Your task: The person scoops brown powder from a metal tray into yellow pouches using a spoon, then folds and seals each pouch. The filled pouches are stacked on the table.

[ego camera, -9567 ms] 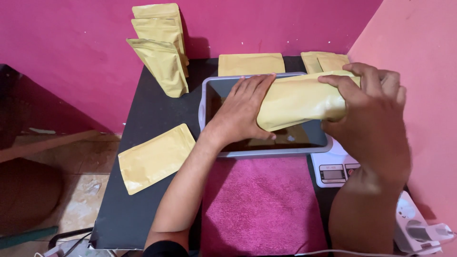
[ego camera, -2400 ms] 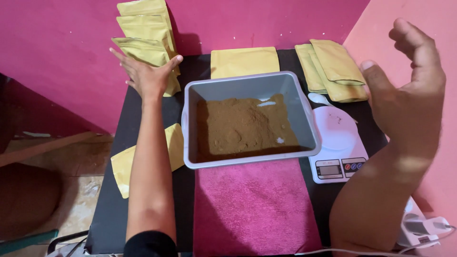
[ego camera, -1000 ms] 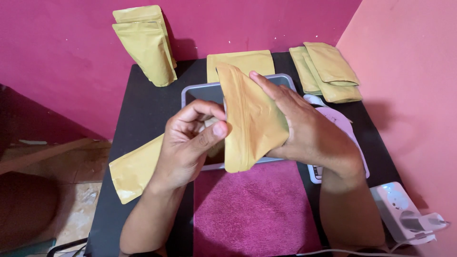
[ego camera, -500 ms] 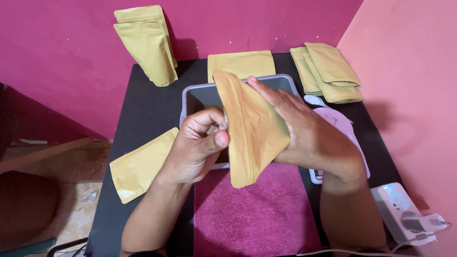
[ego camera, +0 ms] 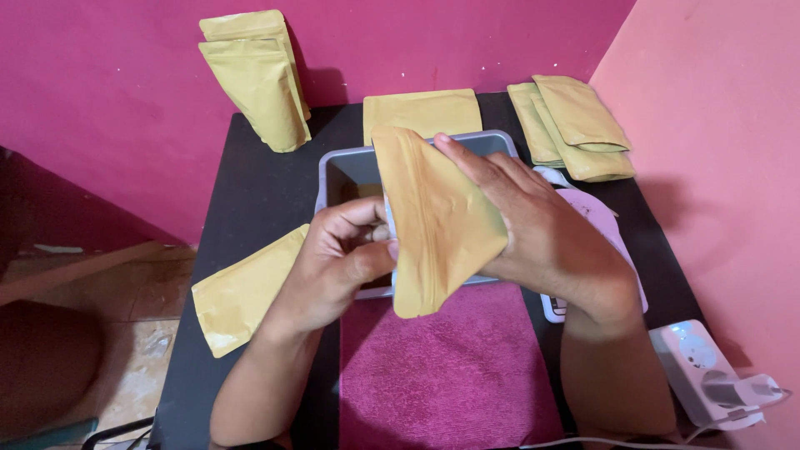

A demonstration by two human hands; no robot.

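While the right hand (ego camera: pixel 542 242) is cupping the kraft pouch (ego camera: pixel 437 221) from behind, its grip closed on the pouch body with fingers spread along the back, the left hand (ego camera: pixel 337 262) is pinching the pouch's near side edge, thumb and fingertips closed on it, apparently working at the zip seam on that side. Both hands are holding the pouch tilted, one corner pointing up, directly above the grey tray (ego camera: pixel 350 171); likely so it stays close to the brown powder, of which only a sliver is showing past the pouch.

Lying flat on the black desk (ego camera: pixel 250 192): one pouch at left (ego camera: pixel 246 287), one beyond the tray (ego camera: pixel 421 112), a small stack at right (ego camera: pixel 575 125). Two upright pouches (ego camera: pixel 258 79) are leaning on the magenta wall. A pink cloth (ego camera: pixel 442 375) is lying near the front edge; a white scale (ego camera: pixel 596 225) is mostly hidden under the right wrist.

Compared with half a second ago, the pouch is sitting slightly lower and more turned, and the left thumb is pressing closer to the edge.
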